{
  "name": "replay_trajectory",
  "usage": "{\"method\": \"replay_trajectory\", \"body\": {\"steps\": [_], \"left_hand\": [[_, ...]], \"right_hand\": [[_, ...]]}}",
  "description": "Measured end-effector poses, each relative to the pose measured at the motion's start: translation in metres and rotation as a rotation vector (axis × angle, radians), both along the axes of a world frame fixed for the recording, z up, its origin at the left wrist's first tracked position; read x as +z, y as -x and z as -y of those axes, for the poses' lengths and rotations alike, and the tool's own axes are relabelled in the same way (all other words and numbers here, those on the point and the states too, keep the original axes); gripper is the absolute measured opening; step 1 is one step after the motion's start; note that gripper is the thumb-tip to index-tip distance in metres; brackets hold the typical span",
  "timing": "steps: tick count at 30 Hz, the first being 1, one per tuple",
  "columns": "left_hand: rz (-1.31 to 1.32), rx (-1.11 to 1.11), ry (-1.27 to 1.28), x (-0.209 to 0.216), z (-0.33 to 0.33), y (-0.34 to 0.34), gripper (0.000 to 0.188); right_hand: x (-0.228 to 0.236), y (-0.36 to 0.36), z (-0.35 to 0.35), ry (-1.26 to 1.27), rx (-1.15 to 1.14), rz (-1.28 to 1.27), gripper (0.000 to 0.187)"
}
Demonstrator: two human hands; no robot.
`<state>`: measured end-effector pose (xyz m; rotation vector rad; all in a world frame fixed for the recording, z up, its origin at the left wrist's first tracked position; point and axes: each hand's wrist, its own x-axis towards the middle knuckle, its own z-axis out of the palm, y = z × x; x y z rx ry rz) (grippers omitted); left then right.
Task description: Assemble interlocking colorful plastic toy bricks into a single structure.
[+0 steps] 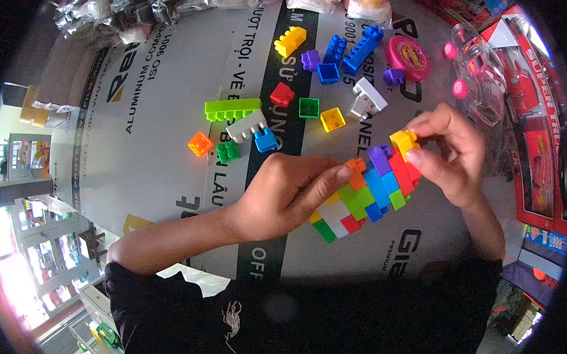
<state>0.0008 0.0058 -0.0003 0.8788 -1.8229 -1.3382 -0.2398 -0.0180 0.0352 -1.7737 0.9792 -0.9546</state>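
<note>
My left hand [290, 192] is closed around the left end of a multicoloured toy brick assembly [374, 185], its thumb on the orange brick. The stepped rows join red, blue, lime, white, purple and green bricks, and the assembly slants up to the right. At its upper right end, the thumb and fingers of my right hand [458, 161] pinch a yellow brick [403, 140]. That brick touches the assembly; whether it is pressed fully on, I cannot tell. Just beyond my left hand lie a blue brick [266, 140], a grey brick [247, 126] and a long lime brick [232, 109].
More loose bricks lie farther off, among them a red brick [282, 94], a white brick [367, 99] and a long blue brick [363, 49]. A pink round case [408, 58] and a clear plastic container [480, 76] sit right. Plastic-wrapped packets [196, 11] line the far edge.
</note>
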Motion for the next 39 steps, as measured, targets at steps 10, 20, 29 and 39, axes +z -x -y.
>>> {"method": "replay_trajectory", "body": {"steps": [10,20,29,39], "left_hand": [[0.045,-0.038,0.067,-0.001,0.001,-0.001,0.026],[0.108,-0.096,0.027,0.004,0.004,-0.004,0.03],[0.096,-0.096,0.024,0.006,0.005,-0.002,0.027],[0.186,-0.173,-0.08,0.014,0.007,-0.006,0.033]], "right_hand": [[-0.005,-0.004,-0.003,0.012,0.018,0.047,0.022],[-0.032,0.002,0.02,0.03,-0.339,0.151,0.01],[-0.027,-0.007,0.032,0.648,-0.009,-0.693,0.049],[-0.032,-0.001,0.031,0.569,-0.066,-0.571,0.03]]}}
